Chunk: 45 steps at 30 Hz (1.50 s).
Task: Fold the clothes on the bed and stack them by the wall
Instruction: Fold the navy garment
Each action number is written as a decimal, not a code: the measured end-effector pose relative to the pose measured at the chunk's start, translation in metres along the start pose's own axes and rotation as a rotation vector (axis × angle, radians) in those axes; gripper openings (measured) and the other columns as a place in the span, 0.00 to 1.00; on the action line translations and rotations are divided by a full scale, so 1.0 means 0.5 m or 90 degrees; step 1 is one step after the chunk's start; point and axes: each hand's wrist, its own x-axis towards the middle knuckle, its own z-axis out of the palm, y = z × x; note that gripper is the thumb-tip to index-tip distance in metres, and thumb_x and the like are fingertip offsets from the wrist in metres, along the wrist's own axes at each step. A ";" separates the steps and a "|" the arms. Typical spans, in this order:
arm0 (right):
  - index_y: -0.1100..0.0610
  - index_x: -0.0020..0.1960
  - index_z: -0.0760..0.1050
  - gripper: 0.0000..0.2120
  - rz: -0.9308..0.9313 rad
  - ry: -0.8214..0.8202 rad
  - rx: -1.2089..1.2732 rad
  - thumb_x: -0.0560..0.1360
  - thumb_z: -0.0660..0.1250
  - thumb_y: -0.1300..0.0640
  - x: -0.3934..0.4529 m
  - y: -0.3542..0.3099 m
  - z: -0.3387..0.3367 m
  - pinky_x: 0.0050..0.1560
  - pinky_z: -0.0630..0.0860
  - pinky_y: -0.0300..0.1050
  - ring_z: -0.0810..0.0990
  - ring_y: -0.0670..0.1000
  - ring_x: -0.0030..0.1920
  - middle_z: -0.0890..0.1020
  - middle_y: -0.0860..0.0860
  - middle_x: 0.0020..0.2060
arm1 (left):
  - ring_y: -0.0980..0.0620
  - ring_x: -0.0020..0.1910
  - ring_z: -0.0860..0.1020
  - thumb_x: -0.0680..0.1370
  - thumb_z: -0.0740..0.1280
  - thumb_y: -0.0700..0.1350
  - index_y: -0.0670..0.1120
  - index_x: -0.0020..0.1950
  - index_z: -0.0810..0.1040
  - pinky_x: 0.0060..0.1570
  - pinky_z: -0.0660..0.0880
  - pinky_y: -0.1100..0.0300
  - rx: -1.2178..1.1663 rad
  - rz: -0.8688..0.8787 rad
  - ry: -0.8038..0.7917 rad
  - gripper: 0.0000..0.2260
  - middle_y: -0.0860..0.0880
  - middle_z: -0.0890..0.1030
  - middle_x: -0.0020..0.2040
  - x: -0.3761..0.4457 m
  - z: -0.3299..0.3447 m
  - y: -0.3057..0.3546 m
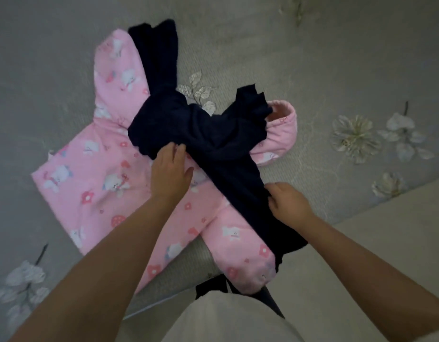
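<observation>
One grey bedspread (337, 58), pale flower print, covering the bed. One pink hooded garment (90, 183) (cartoon animal print), spread flat on it. One dark navy garment (213, 139), crumpled, draped across the pink one and hiding its middle. Left hand (171, 169): fingers fairly straight, resting at the navy edge. Right hand (285, 201): fingers pinching navy cloth.

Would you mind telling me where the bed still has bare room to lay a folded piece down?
Bare bedspread lies beyond the navy garment and pink hood, toward the far right; another free patch lies left of the pink printed jacket. The middle is crowded: navy lies across the jacket, with the left hand and right hand on it.
</observation>
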 end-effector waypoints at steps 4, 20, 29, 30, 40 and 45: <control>0.66 0.56 0.77 0.29 -0.062 0.251 -0.079 0.56 0.78 0.65 0.109 -0.074 -0.040 0.44 0.76 0.59 0.80 0.66 0.49 0.79 0.66 0.50 | 0.31 0.43 0.76 0.66 0.73 0.32 0.29 0.55 0.76 0.44 0.74 0.42 -0.027 -0.009 0.130 0.20 0.30 0.77 0.44 0.054 -0.027 -0.005; 0.65 0.53 0.79 0.10 -0.111 0.308 0.079 0.75 0.64 0.63 0.257 -0.151 -0.408 0.45 0.66 0.45 0.78 0.61 0.49 0.82 0.63 0.47 | 0.42 0.44 0.74 0.80 0.56 0.36 0.33 0.49 0.76 0.37 0.59 0.58 -0.287 -0.180 0.150 0.11 0.35 0.78 0.45 0.152 -0.268 -0.049; 0.64 0.45 0.82 0.08 -0.300 0.513 0.118 0.74 0.66 0.61 0.152 -0.508 -0.670 0.53 0.71 0.50 0.80 0.60 0.46 0.83 0.61 0.42 | 0.49 0.41 0.70 0.80 0.57 0.39 0.39 0.45 0.74 0.34 0.57 0.60 -0.351 -0.212 0.535 0.09 0.42 0.73 0.39 0.063 -0.700 -0.060; 0.67 0.42 0.81 0.07 -0.338 0.540 0.120 0.74 0.67 0.63 0.122 -0.545 -0.693 0.47 0.69 0.46 0.80 0.61 0.43 0.83 0.62 0.39 | 0.48 0.40 0.69 0.80 0.57 0.40 0.40 0.44 0.73 0.34 0.57 0.60 -0.346 -0.203 0.563 0.09 0.42 0.72 0.39 0.041 -0.743 -0.066; 0.62 0.51 0.79 0.10 -0.210 0.276 -0.021 0.77 0.61 0.59 -0.091 -0.715 -0.486 0.49 0.71 0.44 0.78 0.57 0.52 0.82 0.58 0.48 | 0.49 0.40 0.70 0.80 0.57 0.40 0.39 0.45 0.75 0.39 0.62 0.59 -0.226 -0.152 0.477 0.09 0.44 0.73 0.39 -0.304 -0.840 -0.236; 0.63 0.50 0.80 0.10 -0.133 0.040 -0.030 0.75 0.61 0.62 -0.121 -0.678 -0.214 0.54 0.70 0.44 0.77 0.56 0.54 0.82 0.57 0.51 | 0.41 0.42 0.74 0.81 0.55 0.41 0.40 0.35 0.70 0.40 0.64 0.55 -0.102 -0.304 0.169 0.15 0.39 0.73 0.39 -0.454 -0.652 -0.412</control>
